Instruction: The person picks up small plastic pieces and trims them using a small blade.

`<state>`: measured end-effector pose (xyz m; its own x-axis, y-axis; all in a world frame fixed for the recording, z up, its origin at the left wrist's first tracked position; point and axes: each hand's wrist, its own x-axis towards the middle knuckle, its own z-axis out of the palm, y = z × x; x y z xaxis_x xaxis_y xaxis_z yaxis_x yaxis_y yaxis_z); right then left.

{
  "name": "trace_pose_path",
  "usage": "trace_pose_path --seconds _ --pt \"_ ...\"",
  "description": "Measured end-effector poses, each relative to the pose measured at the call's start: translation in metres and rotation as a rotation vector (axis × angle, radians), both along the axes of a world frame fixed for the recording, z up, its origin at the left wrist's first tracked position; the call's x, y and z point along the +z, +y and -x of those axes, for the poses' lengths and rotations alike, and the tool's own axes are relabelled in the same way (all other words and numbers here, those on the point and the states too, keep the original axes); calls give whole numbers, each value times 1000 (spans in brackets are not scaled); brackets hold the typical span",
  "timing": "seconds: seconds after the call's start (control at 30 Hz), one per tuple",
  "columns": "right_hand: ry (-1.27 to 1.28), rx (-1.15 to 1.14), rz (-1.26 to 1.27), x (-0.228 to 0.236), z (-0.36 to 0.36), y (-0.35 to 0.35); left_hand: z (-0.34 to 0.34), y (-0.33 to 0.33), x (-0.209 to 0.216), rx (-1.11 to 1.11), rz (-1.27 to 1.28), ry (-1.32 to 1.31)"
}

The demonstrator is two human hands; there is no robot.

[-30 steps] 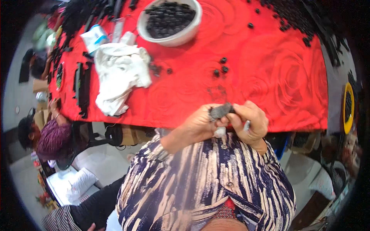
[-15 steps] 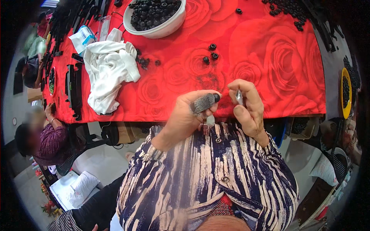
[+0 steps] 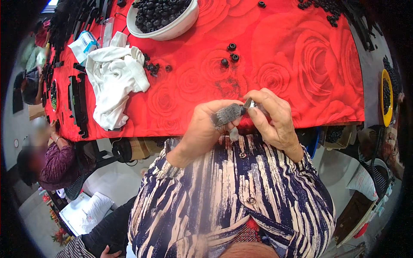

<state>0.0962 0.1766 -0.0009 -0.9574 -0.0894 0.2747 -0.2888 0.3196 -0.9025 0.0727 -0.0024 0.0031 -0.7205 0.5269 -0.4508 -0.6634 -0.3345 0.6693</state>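
Observation:
My left hand is closed in a pinch, with a grey knitted cover over one digit. At its tip it grips a small round black part, mostly hidden now. A whitish tip pokes out below these fingers; I cannot tell what it is. Between thumb and fingers my right hand pinches a small shiny metal blade, whose edge meets or nearly meets the black part. Ahead of my hands, a few black parts lie on the red cloth beside dark crumbs.
A white bowl heaped with black parts stands at the far left, near a crumpled white cloth. Long black pieces lie further left. A yellow-rimmed tray is at far right. Another person sits at the left.
My right hand has moved left, bringing the metal blade up to the black part. My left hand keeps its grip. The whole view has shifted slightly.

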Motion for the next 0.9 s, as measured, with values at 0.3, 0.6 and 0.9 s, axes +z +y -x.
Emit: trace_pose_path --seconds 0.3,0.6,0.9 --pt "10 81 -51 -2 1 4 5 0 2 -8 23 -53" --pt "-400 64 427 8 2 -5 6 -2 2 34 438 942" --pt "-102 145 246 8 11 -4 4 -6 14 125 -32 26"
